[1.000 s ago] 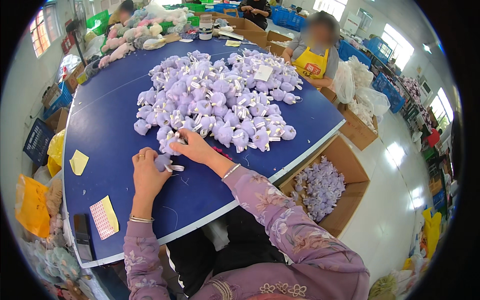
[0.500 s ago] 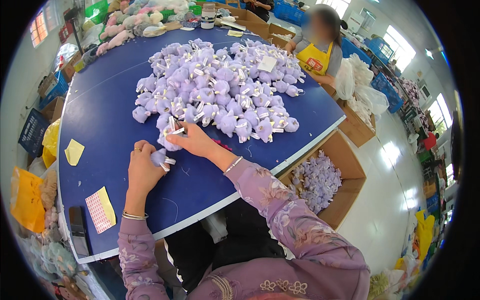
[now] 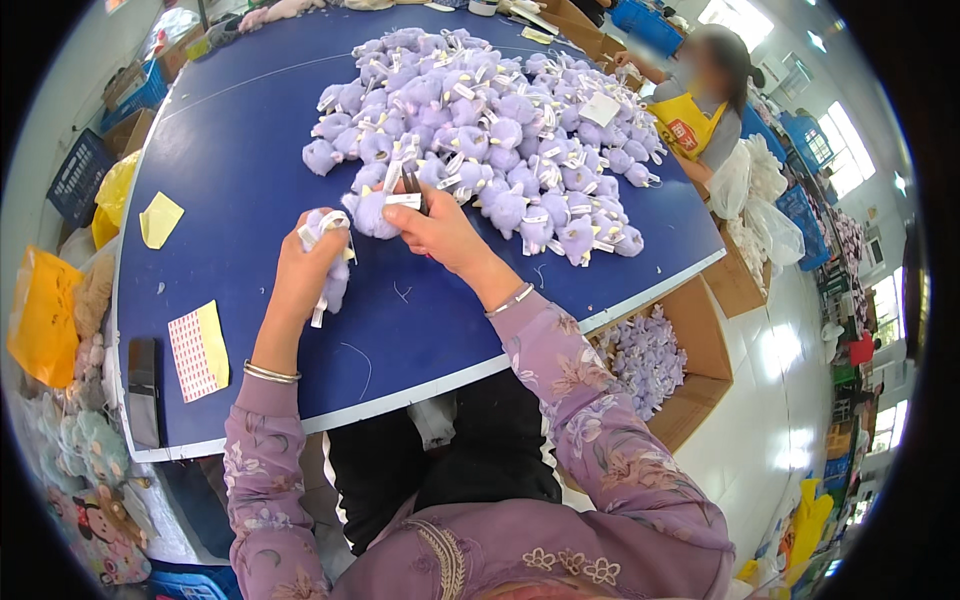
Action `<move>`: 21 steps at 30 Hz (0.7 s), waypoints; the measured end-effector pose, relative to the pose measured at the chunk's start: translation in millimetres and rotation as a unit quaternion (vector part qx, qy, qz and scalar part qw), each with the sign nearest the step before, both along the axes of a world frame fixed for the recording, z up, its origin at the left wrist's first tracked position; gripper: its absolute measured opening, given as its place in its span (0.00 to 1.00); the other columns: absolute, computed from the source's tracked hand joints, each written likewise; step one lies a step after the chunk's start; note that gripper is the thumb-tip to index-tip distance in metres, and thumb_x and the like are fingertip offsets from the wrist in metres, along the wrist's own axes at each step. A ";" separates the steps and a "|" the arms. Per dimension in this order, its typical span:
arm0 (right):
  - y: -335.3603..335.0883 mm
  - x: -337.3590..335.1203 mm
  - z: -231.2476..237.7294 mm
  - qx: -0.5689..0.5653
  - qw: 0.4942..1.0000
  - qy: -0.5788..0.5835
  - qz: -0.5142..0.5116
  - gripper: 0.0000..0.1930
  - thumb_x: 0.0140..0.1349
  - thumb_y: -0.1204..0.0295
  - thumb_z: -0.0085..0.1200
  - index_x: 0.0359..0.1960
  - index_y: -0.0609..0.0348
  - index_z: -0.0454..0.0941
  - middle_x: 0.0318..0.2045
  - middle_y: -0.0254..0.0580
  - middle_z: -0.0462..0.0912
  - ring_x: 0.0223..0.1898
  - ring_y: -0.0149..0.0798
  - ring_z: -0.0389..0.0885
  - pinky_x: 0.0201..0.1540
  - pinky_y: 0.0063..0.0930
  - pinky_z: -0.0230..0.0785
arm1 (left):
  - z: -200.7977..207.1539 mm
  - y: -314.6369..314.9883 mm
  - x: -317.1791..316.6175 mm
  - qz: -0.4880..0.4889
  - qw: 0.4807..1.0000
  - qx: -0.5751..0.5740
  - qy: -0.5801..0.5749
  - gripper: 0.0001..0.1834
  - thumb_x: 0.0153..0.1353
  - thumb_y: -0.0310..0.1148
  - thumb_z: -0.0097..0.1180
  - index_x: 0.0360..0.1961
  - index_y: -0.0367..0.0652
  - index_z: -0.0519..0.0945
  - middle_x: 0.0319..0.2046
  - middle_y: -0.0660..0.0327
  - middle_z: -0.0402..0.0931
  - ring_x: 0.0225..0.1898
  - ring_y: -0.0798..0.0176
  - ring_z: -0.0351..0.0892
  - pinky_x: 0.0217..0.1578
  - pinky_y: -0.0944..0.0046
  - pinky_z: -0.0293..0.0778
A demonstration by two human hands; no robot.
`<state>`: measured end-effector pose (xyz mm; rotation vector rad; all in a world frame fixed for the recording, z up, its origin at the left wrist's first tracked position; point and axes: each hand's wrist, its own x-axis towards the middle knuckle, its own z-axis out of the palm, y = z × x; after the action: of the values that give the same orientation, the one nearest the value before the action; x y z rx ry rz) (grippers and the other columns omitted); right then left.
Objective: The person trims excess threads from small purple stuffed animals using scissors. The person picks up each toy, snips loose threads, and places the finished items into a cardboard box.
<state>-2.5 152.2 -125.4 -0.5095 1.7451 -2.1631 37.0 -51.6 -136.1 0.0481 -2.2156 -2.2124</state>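
Observation:
My left hand (image 3: 308,262) is closed around a small lavender plush toy (image 3: 337,285), whose white strap and tag stick out past my fingers. Just right of it, my right hand (image 3: 440,232) grips a small dark two-bladed tool that looks like thread snips (image 3: 409,182), its blades pointing away from me. The same hand's thumb pins a white tag against another lavender plush toy (image 3: 371,213) at the near edge of the heap. A large heap of similar plush toys (image 3: 505,130), many with white tags and small yellow parts, covers the far middle of the table.
The blue table (image 3: 240,130) carries a red-and-white label sheet (image 3: 198,350), a yellow paper (image 3: 160,220) and a black phone (image 3: 143,392) on the left. A cardboard box (image 3: 707,400) of lavender pieces stands by my right arm. A person in a yellow apron (image 3: 688,125) sits across.
My left hand has drawn slightly apart from my right and now shows more of a plush and strap. My right hand has moved to a plush at the heap's edge. The view has shifted.

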 end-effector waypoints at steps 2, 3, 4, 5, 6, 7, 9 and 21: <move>-0.3 0.2 0.7 -0.006 1.000 -0.001 -0.006 0.18 0.62 0.65 0.58 0.52 0.57 0.76 0.23 0.23 0.70 0.18 0.16 0.61 0.18 0.13 0.52 | -1.6 -1.1 0.2 -0.005 0.997 -0.069 0.027 0.18 0.54 0.37 0.63 0.42 0.37 0.78 0.40 0.61 0.75 0.38 0.64 0.77 0.40 0.63 0.75; -3.9 -0.1 -0.7 -0.003 1.000 0.003 -0.010 0.18 0.62 0.65 0.58 0.52 0.57 0.76 0.22 0.23 0.69 0.18 0.16 0.61 0.18 0.14 0.52 | -4.1 -3.3 1.0 -0.007 0.975 -0.193 0.113 0.20 0.52 0.38 0.64 0.43 0.37 0.79 0.44 0.59 0.74 0.42 0.59 0.75 0.44 0.60 0.73; -6.3 -0.6 -2.4 -0.001 1.000 0.007 -0.013 0.18 0.61 0.65 0.58 0.52 0.57 0.76 0.22 0.23 0.69 0.18 0.16 0.61 0.18 0.14 0.52 | -7.0 -2.9 1.7 -0.010 0.930 -0.314 0.193 0.21 0.51 0.38 0.65 0.43 0.38 0.79 0.48 0.57 0.73 0.47 0.54 0.74 0.48 0.58 0.72; -1.2 -1.7 -4.7 -0.004 1.000 -0.003 -0.012 0.18 0.61 0.67 0.58 0.52 0.57 0.75 0.22 0.22 0.68 0.18 0.16 0.61 0.18 0.14 0.52 | -9.0 -1.5 2.9 -0.015 0.863 -0.429 0.267 0.22 0.50 0.38 0.66 0.44 0.38 0.80 0.52 0.55 0.73 0.52 0.49 0.72 0.52 0.55 0.71; -0.8 -1.0 -5.1 -0.005 1.000 -0.006 -0.012 0.18 0.61 0.67 0.57 0.52 0.58 0.75 0.22 0.23 0.69 0.19 0.16 0.61 0.18 0.14 0.52 | -7.6 -0.2 6.2 -0.022 0.865 -0.428 0.261 0.25 0.47 0.40 0.68 0.45 0.39 0.80 0.56 0.52 0.71 0.57 0.43 0.66 0.56 0.51 0.68; 0.5 -1.1 -4.8 -0.004 1.000 -0.008 -0.012 0.18 0.61 0.68 0.57 0.52 0.58 0.75 0.23 0.23 0.69 0.19 0.16 0.61 0.18 0.13 0.52 | -5.7 3.9 7.6 -0.029 0.868 -0.425 0.256 0.28 0.45 0.43 0.69 0.47 0.41 0.80 0.59 0.49 0.69 0.63 0.37 0.60 0.60 0.47 0.64; 0.0 0.8 -1.9 -0.014 1.000 -0.013 0.008 0.19 0.60 0.70 0.56 0.54 0.59 0.74 0.26 0.24 0.70 0.19 0.16 0.62 0.19 0.13 0.52 | -7.6 1.1 6.0 -0.066 0.869 -0.430 0.236 0.41 0.42 0.50 0.71 0.57 0.42 0.74 0.63 0.46 0.65 0.67 0.36 0.56 0.62 0.44 0.59; -8.1 5.7 2.9 0.110 0.992 0.052 -0.044 0.18 0.58 0.68 0.64 0.47 0.62 0.75 0.36 0.30 0.78 0.32 0.19 0.72 0.34 0.14 0.65 | 11.4 -0.6 7.9 -0.092 0.992 -0.016 0.088 0.27 0.57 0.28 0.62 0.58 0.42 0.70 0.40 0.62 0.74 0.38 0.73 0.75 0.39 0.70 0.73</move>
<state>3.3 144.1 -122.5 -0.5057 2.0681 -1.9985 44.9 -52.2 -124.7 -0.3510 -2.2394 -2.1679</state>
